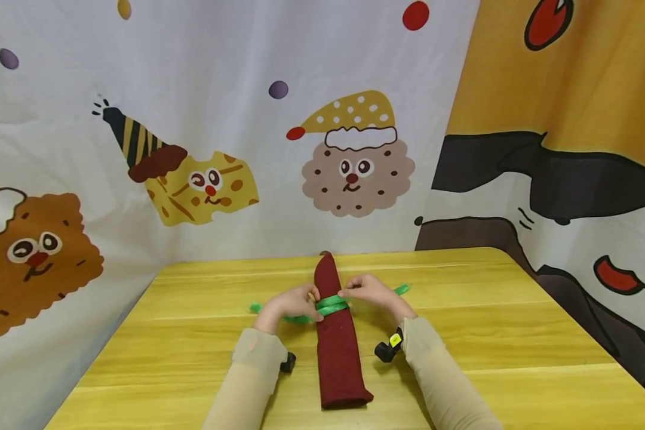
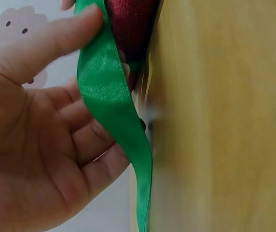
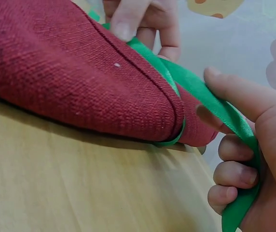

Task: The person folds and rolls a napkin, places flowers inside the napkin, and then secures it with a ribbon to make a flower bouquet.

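Note:
A dark red folded cloth roll lies lengthwise before me, its narrow end pointing away. Around its upper part runs a green satin ribbon, with tails out to both sides. From the left, my left hand pinches the ribbon against the roll's side; the left wrist view has the thumb over the ribbon and fingers behind it. Across the roll, my right hand holds the other stretch of ribbon between thumb and forefinger, the remaining fingers curled around its tail. What lies under the roll is hidden.
The yellow wood-grain table reaches back to a printed curtain with cartoon figures. Black wrist cameras sit under both cuffs; the right one hangs just above the tabletop beside the roll.

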